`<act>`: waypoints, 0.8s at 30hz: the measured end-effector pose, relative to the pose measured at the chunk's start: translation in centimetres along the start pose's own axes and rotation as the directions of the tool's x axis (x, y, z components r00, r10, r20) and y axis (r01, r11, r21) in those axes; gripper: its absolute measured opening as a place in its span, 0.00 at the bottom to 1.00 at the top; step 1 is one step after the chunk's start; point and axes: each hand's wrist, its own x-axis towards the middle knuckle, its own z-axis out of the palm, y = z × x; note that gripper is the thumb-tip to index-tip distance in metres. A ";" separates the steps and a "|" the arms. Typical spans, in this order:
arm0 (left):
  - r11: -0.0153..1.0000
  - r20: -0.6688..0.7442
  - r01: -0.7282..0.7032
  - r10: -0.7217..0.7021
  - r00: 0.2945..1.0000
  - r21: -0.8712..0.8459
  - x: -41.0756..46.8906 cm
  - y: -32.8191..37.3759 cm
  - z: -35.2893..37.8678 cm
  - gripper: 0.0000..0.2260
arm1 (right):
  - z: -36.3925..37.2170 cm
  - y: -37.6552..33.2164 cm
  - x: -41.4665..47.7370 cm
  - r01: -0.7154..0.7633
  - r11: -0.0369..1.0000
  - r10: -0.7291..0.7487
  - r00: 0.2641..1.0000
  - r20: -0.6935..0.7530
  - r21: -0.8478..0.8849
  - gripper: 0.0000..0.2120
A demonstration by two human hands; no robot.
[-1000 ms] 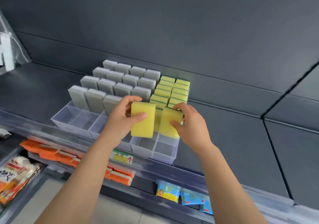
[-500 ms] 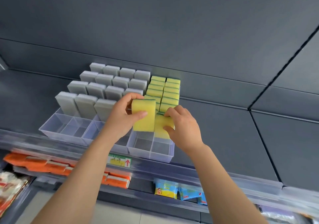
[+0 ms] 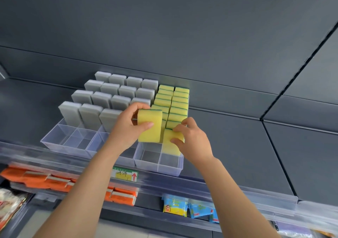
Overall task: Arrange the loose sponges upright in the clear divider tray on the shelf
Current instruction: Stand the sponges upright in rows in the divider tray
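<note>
A clear divider tray point(image 3: 157, 166) sits on the dark shelf. Several grey sponges point(image 3: 91, 115) stand upright in its left columns, and several yellow sponges with green backs point(image 3: 178, 105) fill the two right columns. My left hand point(image 3: 128, 127) grips a yellow sponge point(image 3: 150, 126) upright above the second column from the right. My right hand point(image 3: 190, 138) holds another yellow sponge point(image 3: 170, 144), standing partly down inside the rightmost column just behind the empty front cell.
The front cells of the tray point(image 3: 76, 140) stand empty. A clear shelf-edge rail carries a yellow price label point(image 3: 125, 175). Orange packs point(image 3: 42, 180) and blue packets point(image 3: 190, 209) lie on the shelf below. Dark panels form the back wall.
My right hand has lowered its yellow sponge into the rightmost column. The left hand's sponge stays raised, shifted slightly toward the yellow rows. The camera view has drifted left.
</note>
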 end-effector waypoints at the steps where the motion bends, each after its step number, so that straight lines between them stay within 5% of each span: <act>1: 1.000 0.005 -0.004 0.004 1.000 0.008 0.0 0.0 0.0 0.20 | 0.1 0.0 0.1 -0.008 1.000 0.008 1.000 -0.009 -0.004 0.13; 17: 0.958 0.011 -0.136 0.138 0.990 0.252 0.1 -1.2 1.6 0.18 | 0.8 0.0 0.0 -0.001 0.999 -0.002 0.994 -0.110 -0.034 0.12; 24: 0.780 0.073 -0.287 0.298 0.952 0.556 0.2 -1.3 1.3 0.14 | 1.0 0.0 0.1 -0.002 1.000 0.000 0.994 -0.111 -0.014 0.12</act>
